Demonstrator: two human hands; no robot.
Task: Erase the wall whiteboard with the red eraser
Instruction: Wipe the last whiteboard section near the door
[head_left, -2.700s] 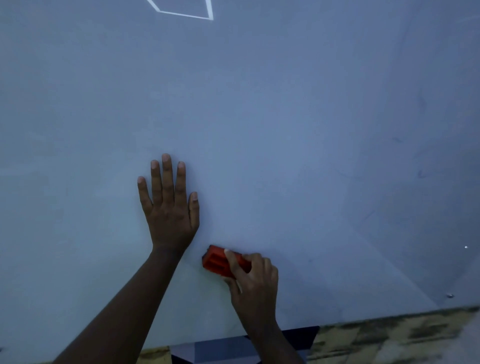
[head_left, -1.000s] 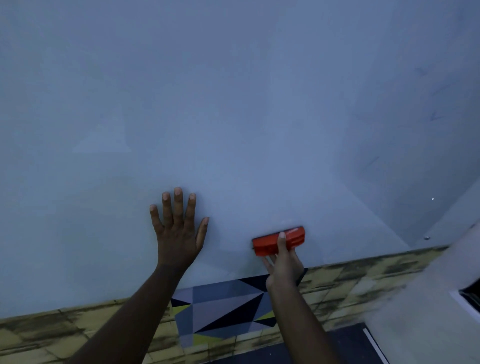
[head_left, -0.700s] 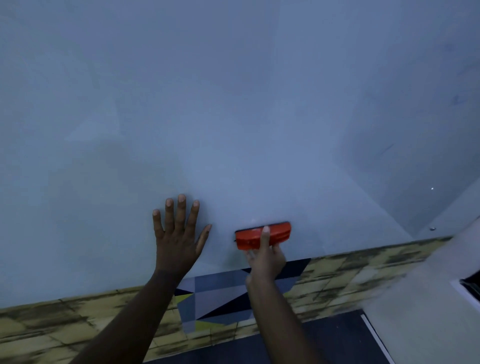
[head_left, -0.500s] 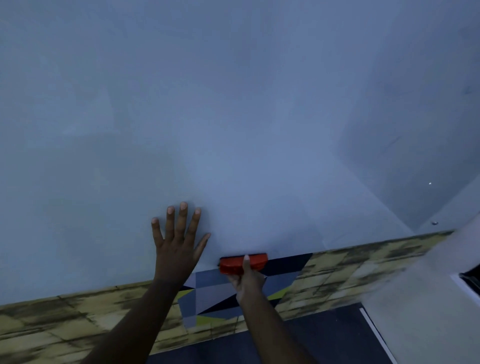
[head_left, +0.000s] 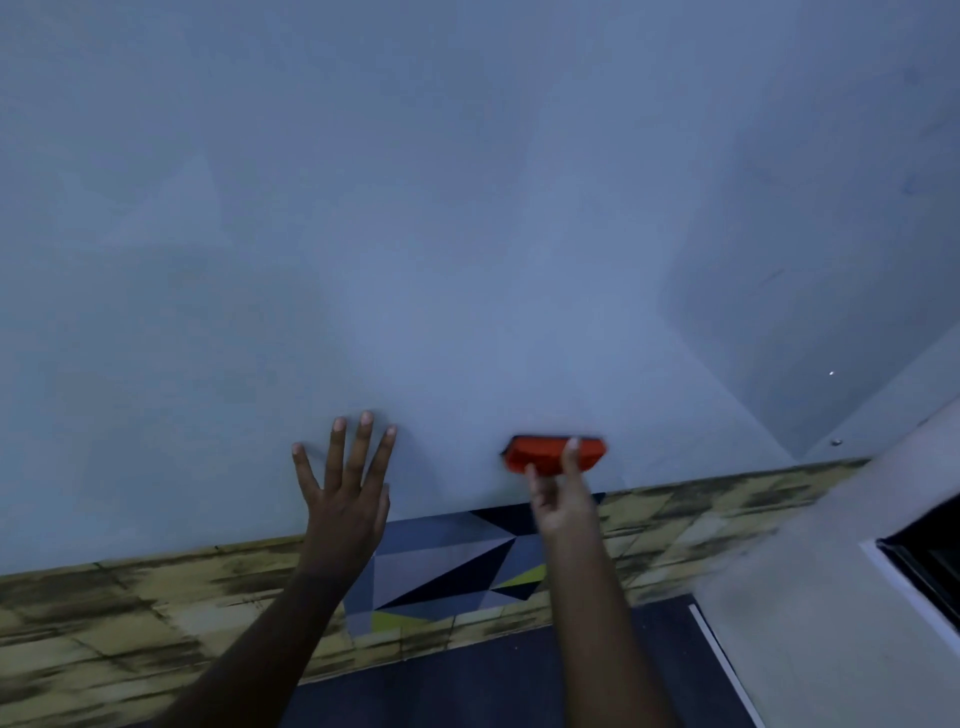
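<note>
Right hand (head_left: 558, 499) pinches the red eraser (head_left: 553, 453) against the whiteboard (head_left: 467, 234) near its lower edge; left hand (head_left: 345, 499) lies spread flat on the board. Risk: a downward stroke overruns onto the patterned tile strip (head_left: 441, 571). Faint marks (head_left: 769, 278) remain upper right

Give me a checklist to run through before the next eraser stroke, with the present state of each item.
1. Red eraser held by the right hand, fingers curled over it: ok.
2. Eraser flat against the whiteboard: cannot tell, blurred.
3. Left hand with fingers spread on the board, apart from the eraser: ok.
4. Eraser above the board's lower edge, over the tiled strip: ok.
5. Marks left to erase: faint strokes at far right: not ok.
</note>
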